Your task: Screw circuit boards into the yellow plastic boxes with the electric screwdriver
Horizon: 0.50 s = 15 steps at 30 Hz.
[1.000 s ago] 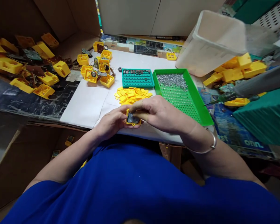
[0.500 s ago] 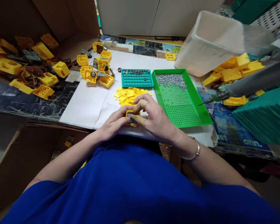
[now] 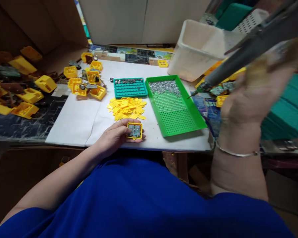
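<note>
My left hand [image 3: 114, 135] holds a small square yellow plastic case [image 3: 141, 132] just above the front edge of the white work surface. Its open face is turned up, showing a circuit board [image 3: 134, 129] inside. The thumb presses on the board's left side, and the fingers lie beneath the case. Raised at the right, my right hand [image 3: 248, 96] is smeared by motion, with tan covers on some fingers. It is beside a grey powered screwdriver [image 3: 233, 64], whose thin bit points down to the left. Whether the fingers are closed round the tool cannot be made out.
A pile of flat yellow pieces [image 3: 126, 108] lies beyond my left hand. Behind it is a teal tray [image 3: 130, 89] with round metal parts; a green tray [image 3: 167, 132] holds small screws. Yellow cases with wiring [image 3: 80, 87] stand left. A translucent bin [image 3: 186, 56] stands back right.
My right hand has left the yellow case and swung up and right to the screwdriver, which now tilts more steeply. My left hand still holds the case. The view has shifted right.
</note>
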Each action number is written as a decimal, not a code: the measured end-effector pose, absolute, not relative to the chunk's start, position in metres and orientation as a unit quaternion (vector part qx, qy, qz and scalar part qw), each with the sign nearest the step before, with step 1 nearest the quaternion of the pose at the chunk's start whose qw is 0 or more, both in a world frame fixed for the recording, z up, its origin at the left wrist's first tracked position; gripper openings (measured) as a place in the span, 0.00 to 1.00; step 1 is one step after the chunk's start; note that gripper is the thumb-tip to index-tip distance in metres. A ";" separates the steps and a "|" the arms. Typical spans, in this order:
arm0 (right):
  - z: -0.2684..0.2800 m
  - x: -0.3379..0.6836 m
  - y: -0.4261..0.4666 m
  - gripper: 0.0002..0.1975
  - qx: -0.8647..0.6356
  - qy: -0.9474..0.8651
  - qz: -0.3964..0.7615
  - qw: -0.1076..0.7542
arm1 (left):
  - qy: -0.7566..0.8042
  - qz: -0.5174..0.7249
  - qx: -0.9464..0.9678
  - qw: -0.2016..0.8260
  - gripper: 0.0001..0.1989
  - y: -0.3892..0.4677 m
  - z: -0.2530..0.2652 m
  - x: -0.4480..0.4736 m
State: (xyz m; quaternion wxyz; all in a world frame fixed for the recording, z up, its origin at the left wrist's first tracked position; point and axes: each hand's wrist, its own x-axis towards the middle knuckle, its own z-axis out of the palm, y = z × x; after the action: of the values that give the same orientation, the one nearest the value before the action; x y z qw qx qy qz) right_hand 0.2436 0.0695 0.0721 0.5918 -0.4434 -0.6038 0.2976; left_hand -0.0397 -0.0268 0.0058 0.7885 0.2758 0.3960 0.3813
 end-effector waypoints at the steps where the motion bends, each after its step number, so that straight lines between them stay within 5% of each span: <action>1: 0.074 0.250 0.079 0.18 -0.440 -0.602 0.241 0.621 | 0.397 0.371 0.277 0.792 0.18 -0.024 0.006 -0.035; 8: 0.071 0.234 0.094 0.16 -0.389 -0.666 0.321 0.550 | 0.414 0.340 0.278 0.797 0.17 -0.009 0.004 0.001; 15: 0.040 0.194 0.090 0.21 -0.301 -0.599 0.406 0.620 | 0.445 0.338 0.261 0.787 0.20 -0.007 0.011 0.007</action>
State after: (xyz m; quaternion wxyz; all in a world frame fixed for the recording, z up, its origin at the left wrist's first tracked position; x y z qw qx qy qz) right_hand 0.1936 0.0899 0.0398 0.6204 -0.3009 -0.5995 0.4064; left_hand 0.0073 -0.0067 0.0106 0.7872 0.2605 0.4451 0.3382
